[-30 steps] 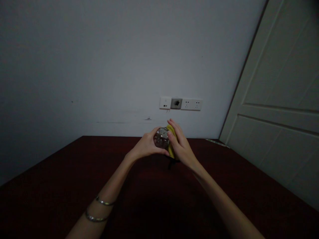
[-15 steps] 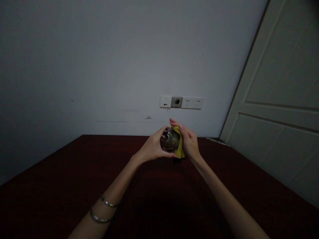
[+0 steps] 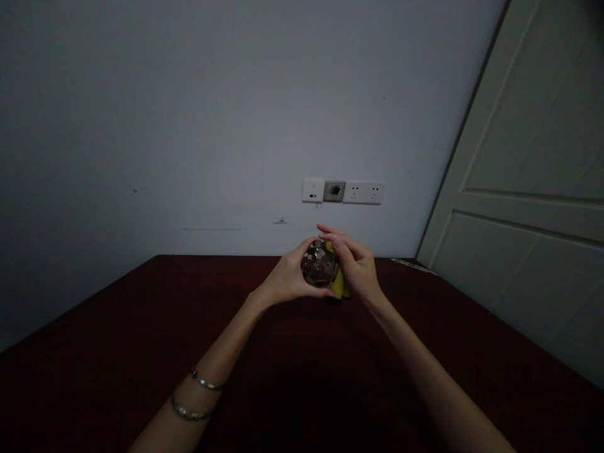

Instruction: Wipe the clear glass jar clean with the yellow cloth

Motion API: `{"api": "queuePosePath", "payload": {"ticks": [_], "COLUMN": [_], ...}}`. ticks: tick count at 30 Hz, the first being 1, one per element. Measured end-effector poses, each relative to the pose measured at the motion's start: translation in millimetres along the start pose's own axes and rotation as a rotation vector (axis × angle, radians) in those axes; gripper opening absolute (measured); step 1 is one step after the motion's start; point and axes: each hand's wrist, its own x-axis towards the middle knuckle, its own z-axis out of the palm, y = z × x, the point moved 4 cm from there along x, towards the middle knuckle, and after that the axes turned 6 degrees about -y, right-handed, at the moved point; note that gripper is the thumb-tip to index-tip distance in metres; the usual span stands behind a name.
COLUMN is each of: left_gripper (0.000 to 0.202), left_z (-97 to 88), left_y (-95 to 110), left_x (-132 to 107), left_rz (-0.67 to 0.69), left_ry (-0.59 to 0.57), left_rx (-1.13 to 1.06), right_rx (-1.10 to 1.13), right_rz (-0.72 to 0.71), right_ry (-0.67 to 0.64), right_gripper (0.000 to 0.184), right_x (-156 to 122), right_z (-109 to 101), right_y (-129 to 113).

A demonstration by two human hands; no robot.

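Observation:
My left hand (image 3: 284,280) is wrapped round a small clear glass object (image 3: 319,265), held up above the dark red table (image 3: 117,352). My right hand (image 3: 357,265) presses a yellow cloth (image 3: 338,284) against the right side of the glass, with its fingers curled over the top. Two silver bangles (image 3: 195,396) sit on my left forearm. What kind of glass object it is stays unclear in the dim light.
A row of white wall sockets (image 3: 343,191) is on the grey wall behind my hands. A pale panelled door (image 3: 528,189) stands at the right. A thin flat strip (image 3: 409,265) lies at the table's far right corner.
Both hands shifted a little to the right with the glass. My right hand's fingers moved over the top of the glass with the cloth, rubbing it.

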Motion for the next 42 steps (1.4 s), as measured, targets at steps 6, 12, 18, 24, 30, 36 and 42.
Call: {"api": "queuePosePath", "payload": {"ticks": [6, 12, 18, 24, 30, 36, 42], "left_gripper": [0.093, 0.054, 0.079, 0.071, 0.050, 0.078, 0.056], "left_z": [1.0, 6.0, 2.3, 4.8, 5.5, 2.6, 5.5], "left_y": [5, -2, -3, -8, -15, -8, -10], "left_x": [0, 3, 2, 4, 6, 1, 4], "left_rz": [-0.010, -0.017, -0.058, -0.108, -0.085, -0.158, -0.102], "left_ry": [-0.019, -0.083, -0.005, -0.006, -0.034, 0.017, 0.020], "left_rx": [0.007, -0.005, 0.030, 0.067, 0.112, 0.072, 0.073], "right_rx": [-0.069, -0.421, -0.247, -0.295, -0.379, -0.209, -0.393], "right_rz": [-0.021, -0.369, -0.144, -0.174, -0.300, -0.068, -0.231], "right_ry": [-0.012, -0.235, -0.131, -0.180, -0.240, -0.041, -0.169], "right_gripper": [0.022, 0.026, 0.024, 0.024, 0.027, 0.022, 0.022], "right_x": [0, -9, -1, -3, -10, -4, -8], "right_z": [-2, 10, 3, 5, 17, 7, 16], "right_y": [-2, -32, -13, -12, -15, 6, -12]}}
